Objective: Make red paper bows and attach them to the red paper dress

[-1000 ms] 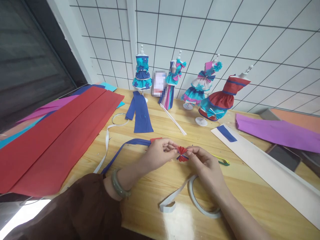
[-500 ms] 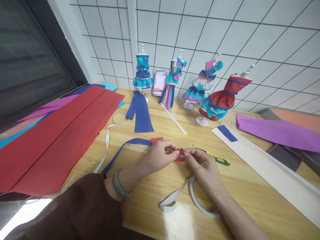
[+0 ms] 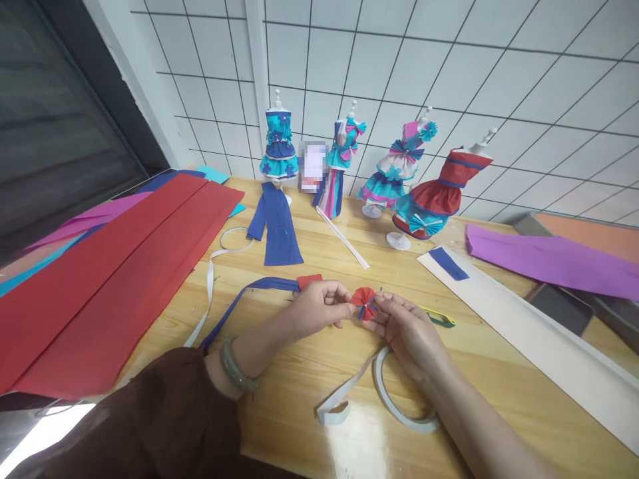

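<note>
Between my two hands a small red pleated paper rosette (image 3: 364,301) with a blue part near its middle is held up, fanned out in a round shape. My left hand (image 3: 319,307) pinches its left edge between thumb and fingers. On the other side, my right hand (image 3: 403,326) grips the rosette's right edge. Below my right hand lies a roll of white double-sided tape (image 3: 382,382), its loose end curling to the left. Behind my left hand are a red paper piece (image 3: 309,279) and a long blue paper strip (image 3: 249,287).
Several dress forms in paper dresses, one in red (image 3: 439,196), stand along the wall. Big red paper sheets (image 3: 124,266) cover the left side. A white paper strip (image 3: 524,332), purple paper (image 3: 554,263) and a yellow-green cutter (image 3: 440,318) lie to the right. Blue paper (image 3: 282,229) lies further back.
The red paper piece, bunched and partly hidden between my fingers before, now shows as an opened round rosette. My right hand has turned slightly, its fingers spreading around the edge.
</note>
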The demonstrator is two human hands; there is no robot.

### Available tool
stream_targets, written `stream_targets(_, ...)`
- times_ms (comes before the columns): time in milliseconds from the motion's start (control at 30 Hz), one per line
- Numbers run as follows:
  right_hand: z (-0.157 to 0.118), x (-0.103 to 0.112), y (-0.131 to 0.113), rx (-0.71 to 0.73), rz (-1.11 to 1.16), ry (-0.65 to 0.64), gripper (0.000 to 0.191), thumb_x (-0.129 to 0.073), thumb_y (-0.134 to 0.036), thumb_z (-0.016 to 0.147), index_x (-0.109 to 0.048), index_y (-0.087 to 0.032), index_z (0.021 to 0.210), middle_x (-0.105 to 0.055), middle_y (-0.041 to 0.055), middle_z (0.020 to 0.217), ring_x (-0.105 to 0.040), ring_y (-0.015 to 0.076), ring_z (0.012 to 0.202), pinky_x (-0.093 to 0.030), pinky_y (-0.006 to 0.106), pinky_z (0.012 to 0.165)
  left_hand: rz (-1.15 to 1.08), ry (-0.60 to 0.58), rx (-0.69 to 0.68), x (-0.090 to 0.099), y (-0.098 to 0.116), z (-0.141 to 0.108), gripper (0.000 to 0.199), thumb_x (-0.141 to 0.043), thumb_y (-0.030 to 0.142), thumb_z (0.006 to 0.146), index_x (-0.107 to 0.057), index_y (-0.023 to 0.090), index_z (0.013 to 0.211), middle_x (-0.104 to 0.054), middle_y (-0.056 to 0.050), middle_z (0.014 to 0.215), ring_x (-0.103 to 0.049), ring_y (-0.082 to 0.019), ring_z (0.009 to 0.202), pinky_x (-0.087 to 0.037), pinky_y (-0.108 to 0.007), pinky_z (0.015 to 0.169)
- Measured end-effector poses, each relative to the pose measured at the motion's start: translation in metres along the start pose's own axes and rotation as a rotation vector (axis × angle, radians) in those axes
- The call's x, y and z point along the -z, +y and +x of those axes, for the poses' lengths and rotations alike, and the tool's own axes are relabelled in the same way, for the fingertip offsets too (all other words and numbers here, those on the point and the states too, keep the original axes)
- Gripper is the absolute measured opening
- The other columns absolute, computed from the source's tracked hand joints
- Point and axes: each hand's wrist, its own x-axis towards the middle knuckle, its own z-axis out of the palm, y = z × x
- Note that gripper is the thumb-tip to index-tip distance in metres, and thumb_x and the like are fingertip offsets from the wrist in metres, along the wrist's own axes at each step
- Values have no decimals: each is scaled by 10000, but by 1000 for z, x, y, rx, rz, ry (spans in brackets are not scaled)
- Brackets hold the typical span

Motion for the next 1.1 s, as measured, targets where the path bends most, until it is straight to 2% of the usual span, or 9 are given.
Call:
stream_targets(67, 0, 0, 0, 3, -8, -3, 181, -711, -320, 636, -642, -172, 714, -643, 26, 753, -601, 148, 682, -510, 269, 625, 3, -39, 0, 1, -1, 0, 222, -647, 291, 646, -540, 112, 723, -554, -4, 649, -505, -62, 514, -441, -207, 508)
stream_targets(167, -1, 0, 1, 80, -100, 12, 192, -700, -346, 651, -638, -179, 721, -641, 14, 722, -596, 147, 658, -503, 287, 651, -28, -89, -10, 3, 0, 1, 278, -668, 303, 642, -555, 103, 799, -578, -40, 732, -533, -89, 619, -463, -221, 548)
stream_targets(300, -3, -2, 2, 199, -333, 11, 219, -663, -383, 688, -624, -175, 744, -647, 30, 724, -594, 166, 688, -471, 276, 658, -50, -36, 12, 4, 5, 1, 357, -670, 316, 648, -537, 105, 904, -575, -53, 787, -545, -99, 640, -458, -224, 533)
stream_targets(500, -9, -10, 0, 316, -516, -37, 244, -610, -413, 724, -602, -170, 734, -627, 33, 699, -564, 163, 680, -432, 270, 665, -26, 6, -10, 2, 5, 0, 231, -635, 186, 656, -553, 89, 849, -565, -26, 689, -527, -84, 587, -445, -222, 541)
stream_targets(633, -8, -8, -1, 268, -492, 2, 240, -622, -414, 711, -609, -175, 725, -616, 16, 680, -548, 144, 633, -419, 244, 616, -14, 58, 2, 1, 5, 1, 209, -610, 127, 636, -545, 93, 832, -565, -26, 696, -532, -89, 588, -444, -220, 520)
stream_targets(800, -2, -1, 4, 191, -378, -16, 230, -640, -393, 704, -614, -165, 706, -599, 16, 642, -536, 135, 600, -416, 244, 601, -42, 10, 2, 1, 0, 2, 270, -602, 90, 602, -534, 104, 863, -555, -3, 691, -522, -70, 531, -448, -222, 505)
stream_targets(933, 0, 0, 6, 170, -330, -29, 243, -642, -396, 701, -620, -156, 730, -602, 31, 647, -533, 141, 584, -437, 274, 619, -60, -26, 14, 1, -4, 2, 307, -641, 126, 593, -531, 107, 879, -568, -10, 697, -522, -75, 542, -442, -218, 496)
stream_targets(1100, -5, -7, 0, 199, -413, -16, 245, -651, -410, 687, -622, -167, 701, -599, 12, 624, -523, 130, 572, -413, 242, 585, -38, -57, 24, 2, -3, 1, 291, -677, 213, 612, -565, 103, 857, -571, -19, 701, -521, -84, 607, -441, -214, 534)
